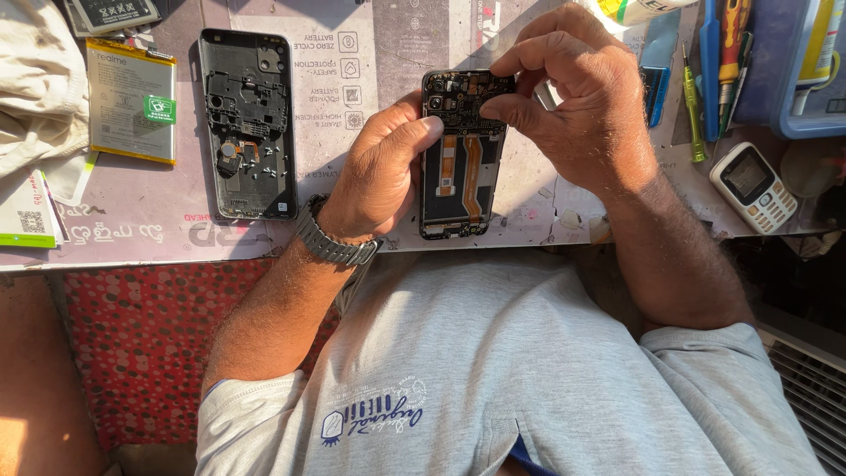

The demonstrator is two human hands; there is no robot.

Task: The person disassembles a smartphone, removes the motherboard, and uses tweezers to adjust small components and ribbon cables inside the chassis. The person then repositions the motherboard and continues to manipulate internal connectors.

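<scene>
The opened phone (pixel 463 154) lies face down near the middle of the tabletop (pixel 159 220), its back off so the board and an orange flex cable show. The left hand (pixel 383 172) is closed on the phone's left edge, thumb pressed near the upper corner to steady it. The right hand (pixel 573 97) has its fingertips pinched at the phone's far end, on the black upper section by the camera; whether a small part sits between them I cannot tell. This looks like work on that top section, lifting or seating it. Any further move there would call for a light, even touch while the left hand keeps the frame flat. To the left lie the removed back frame (pixel 247 123) and a flat battery (pixel 130 101); screwdrivers (pixel 718 70) and a small keypad phone (pixel 753 187) sit at the right.
</scene>
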